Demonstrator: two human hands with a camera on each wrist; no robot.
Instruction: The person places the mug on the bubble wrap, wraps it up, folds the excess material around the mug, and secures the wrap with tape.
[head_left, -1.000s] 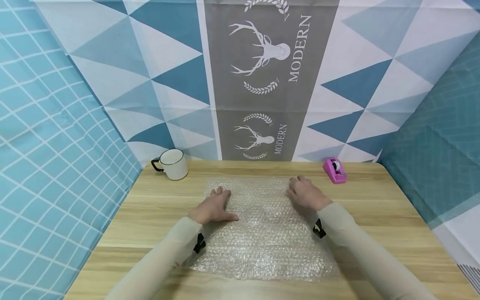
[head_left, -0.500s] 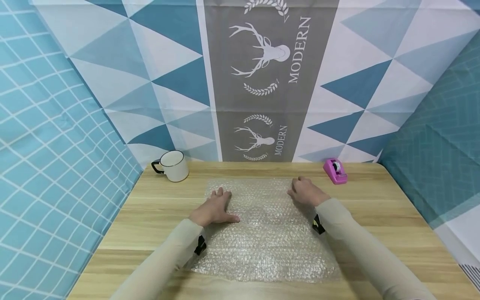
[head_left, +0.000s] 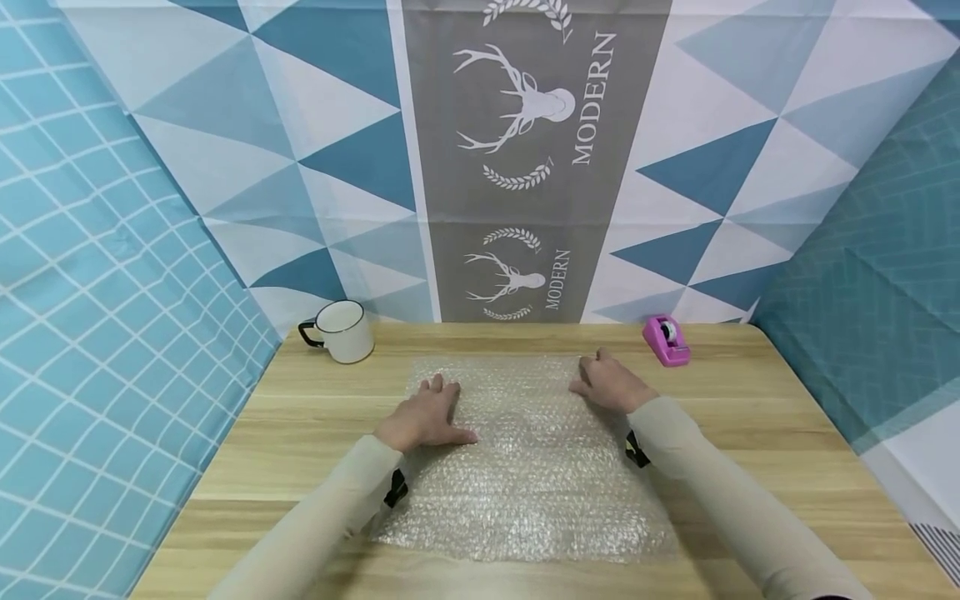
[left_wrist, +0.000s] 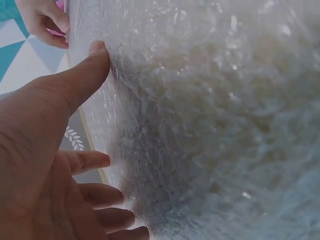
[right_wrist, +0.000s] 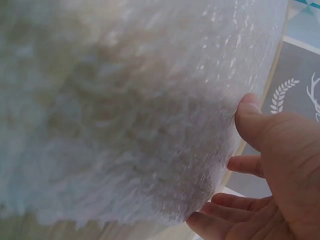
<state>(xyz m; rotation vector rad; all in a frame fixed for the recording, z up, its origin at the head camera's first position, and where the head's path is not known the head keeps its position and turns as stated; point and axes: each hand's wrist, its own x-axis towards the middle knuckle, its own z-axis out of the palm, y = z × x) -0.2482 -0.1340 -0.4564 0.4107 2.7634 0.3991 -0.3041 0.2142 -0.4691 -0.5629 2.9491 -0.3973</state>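
A transparent sheet of bubble wrap (head_left: 525,492) lies flat on the wooden table. On its left side rests my left hand (head_left: 426,417), fingers spread and thumb pointing inward. In the left wrist view the fingertips (left_wrist: 103,195) of that hand touch the bubbled surface. My right hand (head_left: 611,383) is at the sheet's far right corner, fingers lightly bent. The right wrist view has its thumb (right_wrist: 248,112) and fingertips against the wrap near the edge, not closed around it.
A white mug (head_left: 345,333) with a black rim and handle stands at the back left of the table (head_left: 300,433). At the back right sits a pink tape dispenser (head_left: 666,340). Patterned cloth (head_left: 510,192) hangs behind the table and along both sides.
My right hand's fingers have shifted very slightly on the bubble wrap. The left hand and the sheet look the same.
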